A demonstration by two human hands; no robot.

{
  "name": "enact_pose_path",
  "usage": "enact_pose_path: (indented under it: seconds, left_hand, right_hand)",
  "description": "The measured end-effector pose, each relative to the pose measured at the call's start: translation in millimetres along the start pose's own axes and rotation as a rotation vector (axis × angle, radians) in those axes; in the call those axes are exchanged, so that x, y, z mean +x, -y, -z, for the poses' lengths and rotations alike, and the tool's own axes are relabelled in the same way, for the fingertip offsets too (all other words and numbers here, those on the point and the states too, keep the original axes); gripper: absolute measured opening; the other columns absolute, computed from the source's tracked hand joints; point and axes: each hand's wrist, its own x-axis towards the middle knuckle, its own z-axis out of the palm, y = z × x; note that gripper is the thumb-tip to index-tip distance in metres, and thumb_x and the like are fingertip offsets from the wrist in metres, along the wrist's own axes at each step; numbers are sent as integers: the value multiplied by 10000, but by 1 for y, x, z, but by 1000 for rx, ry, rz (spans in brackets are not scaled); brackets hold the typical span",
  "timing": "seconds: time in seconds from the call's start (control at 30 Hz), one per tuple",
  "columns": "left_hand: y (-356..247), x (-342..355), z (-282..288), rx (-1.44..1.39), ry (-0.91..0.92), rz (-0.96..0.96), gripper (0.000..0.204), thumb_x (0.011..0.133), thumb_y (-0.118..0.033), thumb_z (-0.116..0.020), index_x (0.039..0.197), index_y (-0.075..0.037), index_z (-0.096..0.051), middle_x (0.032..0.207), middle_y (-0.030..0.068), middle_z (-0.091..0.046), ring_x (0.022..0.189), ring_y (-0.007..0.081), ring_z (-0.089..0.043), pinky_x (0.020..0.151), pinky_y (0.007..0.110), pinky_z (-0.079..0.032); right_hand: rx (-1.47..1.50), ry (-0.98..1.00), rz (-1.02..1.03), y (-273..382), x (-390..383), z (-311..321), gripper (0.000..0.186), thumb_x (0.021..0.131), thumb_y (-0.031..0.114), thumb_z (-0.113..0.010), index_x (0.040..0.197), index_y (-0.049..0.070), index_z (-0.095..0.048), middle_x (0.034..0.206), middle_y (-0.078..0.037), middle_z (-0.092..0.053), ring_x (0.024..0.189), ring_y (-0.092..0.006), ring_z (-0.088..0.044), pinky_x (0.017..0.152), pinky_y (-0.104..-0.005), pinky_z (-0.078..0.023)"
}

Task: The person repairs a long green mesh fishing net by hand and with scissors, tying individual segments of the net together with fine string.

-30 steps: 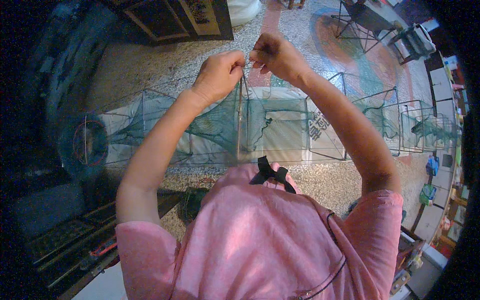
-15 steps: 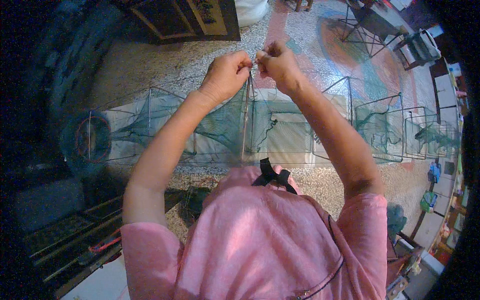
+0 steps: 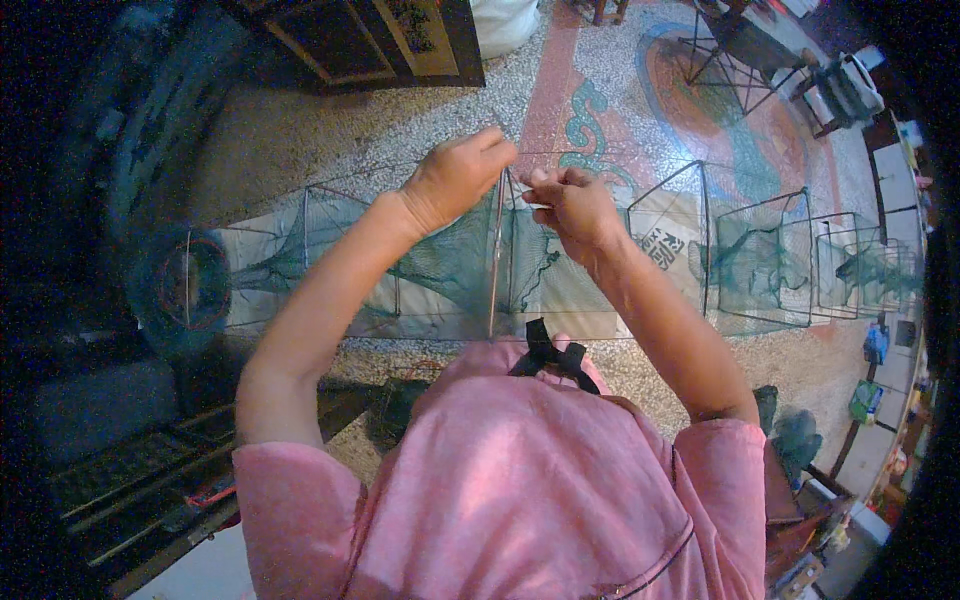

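Your left hand (image 3: 455, 180) grips the top of the upright wire frame (image 3: 497, 250) while your right hand (image 3: 570, 205) pinches something fine just beside it, the long net trap (image 3: 760, 260) stretching sideways across the floor (image 3: 330, 150).

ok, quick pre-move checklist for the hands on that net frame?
1. Left hand on the top of the upright metal wire frame: ok.
2. Right hand pinching at the frame top: ok; what it pinches: cannot tell.
3. Long green mesh folding net trap stretched across the patterned stone floor: ok.
4. Mesh free of tangles at the held frame: cannot tell.
5. Both hands in view: ok.
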Motion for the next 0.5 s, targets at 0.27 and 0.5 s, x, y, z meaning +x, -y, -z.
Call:
enact_pose_path:
  seconds: [0.27,0.5]
  left_hand:
    - [2,1,3,53,-19,-78,72,688,-40,-489,740,-71,-450,720,95,-443,627,277,-535,518,353,-448]
    - [4,0,0,38,-33,-69,75,696,-45,-494,750,-71,-449,722,97,-443,615,283,-534,507,356,-446]
  right_hand:
    - [156,254,-357,-9,33,7,175,845,200,-457,818,53,-547,689,-4,-549,556,-86,-495,432,-203,-393]
    - [84,79,-236,-12,26,-4,114,810,160,-529,777,53,-549,682,-19,-572,523,-86,-505,404,-203,-396]
